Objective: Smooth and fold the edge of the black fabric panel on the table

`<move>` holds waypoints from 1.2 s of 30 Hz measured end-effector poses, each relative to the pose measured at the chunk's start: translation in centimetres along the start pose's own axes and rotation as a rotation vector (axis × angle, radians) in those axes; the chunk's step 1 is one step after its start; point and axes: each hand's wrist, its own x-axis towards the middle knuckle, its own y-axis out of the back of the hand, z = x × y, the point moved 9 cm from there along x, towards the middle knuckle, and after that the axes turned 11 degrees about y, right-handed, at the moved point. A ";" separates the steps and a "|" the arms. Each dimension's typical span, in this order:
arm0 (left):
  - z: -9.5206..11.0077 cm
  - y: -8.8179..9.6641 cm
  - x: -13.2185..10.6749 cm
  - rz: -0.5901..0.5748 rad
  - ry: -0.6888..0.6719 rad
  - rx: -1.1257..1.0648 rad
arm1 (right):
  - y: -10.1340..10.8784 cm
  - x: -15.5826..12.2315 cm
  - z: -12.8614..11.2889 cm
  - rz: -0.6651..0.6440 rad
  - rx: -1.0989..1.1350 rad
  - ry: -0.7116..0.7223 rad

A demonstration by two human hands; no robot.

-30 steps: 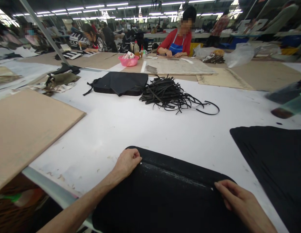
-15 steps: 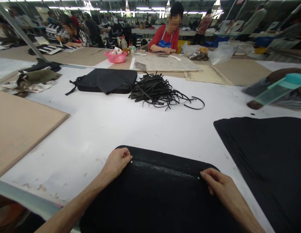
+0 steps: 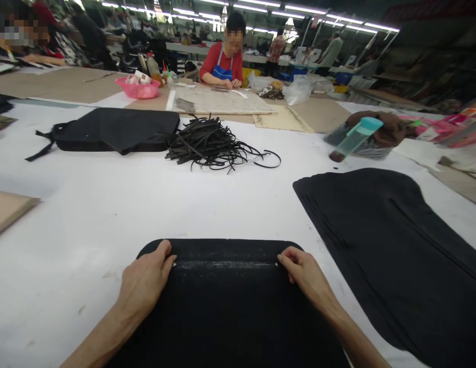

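A black panel of sheet material with rounded upper corners lies on the white table right in front of me. Across its upper part runs a whitish, streaky strip, with a small white mark near each end. My left hand is closed at the upper left of the panel, thumb by the left mark. At the right mark, thumb and fingers of my right hand are pinched together on the panel. Whatever the fingertips hold underneath is hidden.
Black sheets lie stacked at right. Beyond are a heap of black strips, a stack of black pieces, a bottle with a turquoise lid and a pink basin. A person in red works opposite. A beige board lies left.
The view has swung right, so the table things sit further left. The panel's top edge, slanted before, now runs level. My left hand's fingers have shifted slightly; both hands stay at the panel.
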 end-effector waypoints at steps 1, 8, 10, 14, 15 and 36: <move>0.6 0.2 -0.4 0.059 -0.050 0.033 | 0.1 -0.1 -0.1 0.005 0.003 0.004; 4.1 -0.4 -3.6 0.368 -0.557 0.111 | 0.5 -0.6 -1.4 0.044 -0.024 0.020; 4.4 -0.4 -4.2 0.406 -0.579 0.188 | 0.6 -0.7 -1.6 0.052 -0.047 0.016; 5.2 -0.4 -5.4 0.419 -0.586 0.338 | 0.7 -0.8 -1.9 0.076 -0.105 0.020; 5.4 -0.4 -5.7 0.421 -0.581 0.369 | 0.7 -0.8 -2.0 0.080 -0.132 0.028; 6.9 -1.3 -6.2 0.332 -0.478 0.564 | 0.3 -1.6 -2.5 0.143 -0.433 0.041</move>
